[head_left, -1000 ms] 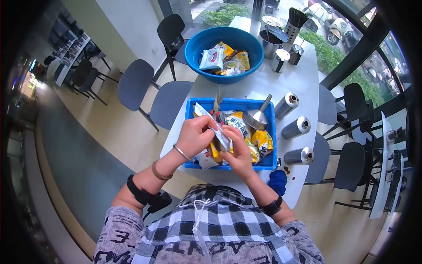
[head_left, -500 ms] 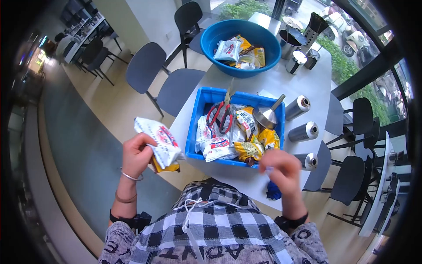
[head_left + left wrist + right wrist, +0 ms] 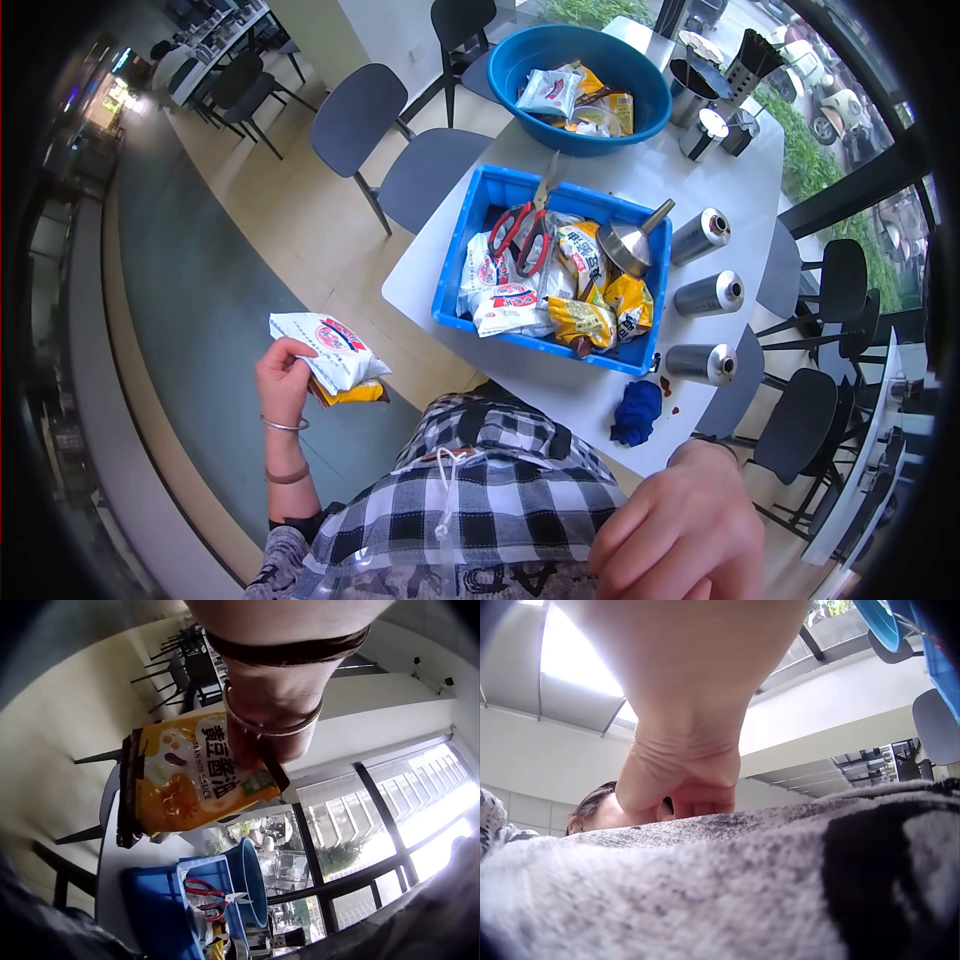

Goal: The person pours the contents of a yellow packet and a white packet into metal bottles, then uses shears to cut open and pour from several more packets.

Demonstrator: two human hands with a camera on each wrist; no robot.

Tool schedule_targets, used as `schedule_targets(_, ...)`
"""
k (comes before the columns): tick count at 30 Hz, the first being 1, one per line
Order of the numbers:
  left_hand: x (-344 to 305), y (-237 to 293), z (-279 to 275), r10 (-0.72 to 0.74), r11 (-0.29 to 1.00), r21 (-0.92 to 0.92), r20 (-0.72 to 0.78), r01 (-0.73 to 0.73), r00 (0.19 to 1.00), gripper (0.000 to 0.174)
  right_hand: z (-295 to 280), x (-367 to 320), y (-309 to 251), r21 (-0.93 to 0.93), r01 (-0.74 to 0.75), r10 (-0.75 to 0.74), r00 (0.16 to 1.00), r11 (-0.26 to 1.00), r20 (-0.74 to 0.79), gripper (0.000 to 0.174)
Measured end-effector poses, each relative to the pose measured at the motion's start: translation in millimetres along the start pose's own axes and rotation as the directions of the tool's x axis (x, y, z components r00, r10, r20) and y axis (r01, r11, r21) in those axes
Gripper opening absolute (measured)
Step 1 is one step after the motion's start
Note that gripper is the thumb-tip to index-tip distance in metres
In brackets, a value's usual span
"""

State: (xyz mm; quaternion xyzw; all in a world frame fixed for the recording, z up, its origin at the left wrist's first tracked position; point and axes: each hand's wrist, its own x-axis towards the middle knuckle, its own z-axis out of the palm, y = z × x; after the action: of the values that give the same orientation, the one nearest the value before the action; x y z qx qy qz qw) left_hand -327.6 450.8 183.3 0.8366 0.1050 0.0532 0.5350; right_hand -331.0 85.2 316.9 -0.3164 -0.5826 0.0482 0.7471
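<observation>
Off the table's left side, my left hand pinches two sachets together by their edge. On top lies a white sachet with red and blue print; under it is a yellow soy sauce sachet. The soy sauce sachet shows its printed front and dark sealed ends in the left wrist view. My right hand is raised close to my body, fingers bent. In the right wrist view the right hand is partly behind a patterned sleeve, its fingertips hidden; I cannot tell whether it holds anything.
A blue crate holds white and yellow sachets, red-handled scissors and a metal funnel. Behind it stands a blue basin with more packets. Three metal bottles line the crate's right; a dark blue cloth lies in front.
Both hands were together on the sachets over the crate. The left has carried them left, away from the crate; the right has let go and drawn back toward my body.
</observation>
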Motion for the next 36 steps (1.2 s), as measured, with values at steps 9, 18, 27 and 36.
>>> schedule_targets(9,-10.3,6.4,7.5,0.075,0.988,-0.14,0.061,-0.066,0.995,0.019,-51.4,-94.1,54.6,-0.494,-0.858,0.515,0.488,0.137,-0.705,0.019)
schedule_targets(18,-15.9,6.9,9.2,0.112,0.982,-0.16,0.058,-0.102,0.992,0.02,-63.4,-201.6,94.7,-0.597,-0.732,0.411,0.459,-0.327,-0.788,0.048)
schedule_targets(27,-29.5,-3.6,2.4,0.072,0.984,-0.168,0.021,-0.067,0.997,0.021,-45.3,-189.2,79.6,-0.52,-0.634,0.489,0.245,-0.572,-0.837,0.027)
schedule_targets(36,-43.9,-18.9,-6.0,0.053,0.977,-0.206,-0.002,-0.052,0.999,0.022,-87.5,-165.7,53.7,-0.373,-0.926,0.306,0.371,0.053,-0.877,0.017)
